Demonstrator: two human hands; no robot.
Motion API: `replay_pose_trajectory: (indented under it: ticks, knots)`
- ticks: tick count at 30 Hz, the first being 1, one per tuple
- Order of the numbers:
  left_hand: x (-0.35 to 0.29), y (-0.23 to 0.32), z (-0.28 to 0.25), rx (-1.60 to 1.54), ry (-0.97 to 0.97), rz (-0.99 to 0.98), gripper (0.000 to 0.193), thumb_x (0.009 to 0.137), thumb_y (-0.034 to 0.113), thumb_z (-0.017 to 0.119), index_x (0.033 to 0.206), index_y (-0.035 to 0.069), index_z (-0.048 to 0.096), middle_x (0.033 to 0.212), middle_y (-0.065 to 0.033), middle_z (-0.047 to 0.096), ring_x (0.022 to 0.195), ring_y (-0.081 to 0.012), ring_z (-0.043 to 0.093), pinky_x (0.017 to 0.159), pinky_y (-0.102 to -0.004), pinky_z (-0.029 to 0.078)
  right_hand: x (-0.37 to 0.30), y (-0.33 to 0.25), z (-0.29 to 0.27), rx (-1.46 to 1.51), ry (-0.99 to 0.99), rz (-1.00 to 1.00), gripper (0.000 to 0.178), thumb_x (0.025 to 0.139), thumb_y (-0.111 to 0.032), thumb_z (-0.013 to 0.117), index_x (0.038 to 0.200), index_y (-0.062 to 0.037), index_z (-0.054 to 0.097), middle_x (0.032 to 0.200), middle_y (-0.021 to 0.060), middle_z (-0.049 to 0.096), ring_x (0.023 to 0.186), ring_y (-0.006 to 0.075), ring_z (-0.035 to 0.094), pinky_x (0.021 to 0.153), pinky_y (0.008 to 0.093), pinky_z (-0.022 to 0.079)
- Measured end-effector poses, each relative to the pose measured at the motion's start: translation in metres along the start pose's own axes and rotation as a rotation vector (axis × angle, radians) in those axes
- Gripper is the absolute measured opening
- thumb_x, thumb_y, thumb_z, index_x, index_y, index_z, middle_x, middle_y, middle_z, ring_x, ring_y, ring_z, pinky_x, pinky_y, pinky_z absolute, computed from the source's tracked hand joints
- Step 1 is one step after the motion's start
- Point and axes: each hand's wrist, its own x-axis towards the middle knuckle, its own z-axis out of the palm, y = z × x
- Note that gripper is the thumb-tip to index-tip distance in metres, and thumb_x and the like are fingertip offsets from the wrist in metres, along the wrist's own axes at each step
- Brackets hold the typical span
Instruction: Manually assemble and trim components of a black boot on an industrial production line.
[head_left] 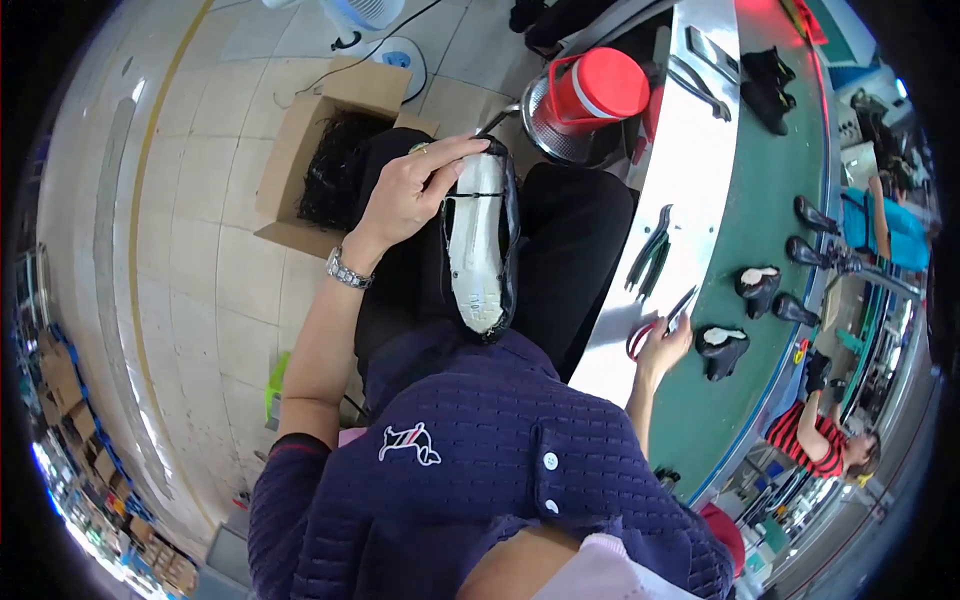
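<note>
- Across the lap, one black shoe (475, 245) is lying between the thighs, pale underside facing up, dark upper showing around its edge; a thin dark strand is crossing it near the far end.
- Left hand (405, 195) is touching the shoe's far end, partly closed, forefinger stretching over the tip and thumb lying on the near side of it; cannot tell whether the other fingers are wrapping underneath.
- Right hand (664, 350) is gripping red-handled scissors (632, 340) at the white bench (690, 180), fingers curled well in, dark blade pointing away from the body.
- Dark hand tools (650, 250) are lying just beyond that hand; pliers (700, 88) are resting farther up the bench.
- On the green surface (740, 220) alongside, several dark shoes (722, 355) are standing, some showing pale material.
- Left of the knees, an open cardboard box (282, 165) is holding black strands (340, 170).
- Beyond the knees, a red-lidded jug (610, 85) is sitting in a metal container (550, 135).
- Far right, a person in a striped shirt (812, 440) is working nearby.
</note>
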Motion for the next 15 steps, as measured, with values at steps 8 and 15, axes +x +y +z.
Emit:
replay_pose_trajectory:
  ticks: [8, 15]
  knots:
    - [-0.01, -0.002, -0.002, -0.291, -0.036, -0.25, 0.06, 0.093, 0.013, 0.061, 0.146, 0.008, 0.034, 0.131, -0.0125, 0.058, 0.105, -0.0168, 0.059, 0.095, -0.0314, 0.046, -0.032, 0.029, -0.028, 0.384, -0.411, 0.597, 0.042, 0.083, -0.021, 0.074, 0.108, 0.0085, 0.058, 0.078, 0.0105, 0.066, 0.066, 0.019, 0.062, 0.065, 0.0295, 0.049]
    - [-0.044, 0.014, 0.016, -0.114, 0.154, -0.14, 0.07, 0.081, 0.026, 0.076, 0.141, 0.008, 0.045, 0.142, -0.0175, 0.047, 0.125, -0.0245, 0.051, 0.101, -0.0337, 0.042, -0.005, -0.088, -0.094, 1.389, -0.833, 0.565, 0.056, 0.087, -0.04, 0.069, 0.12, 0.0018, 0.053, 0.085, 0.0004, 0.057, 0.071, 0.0097, 0.053, 0.061, 0.0222, 0.041]
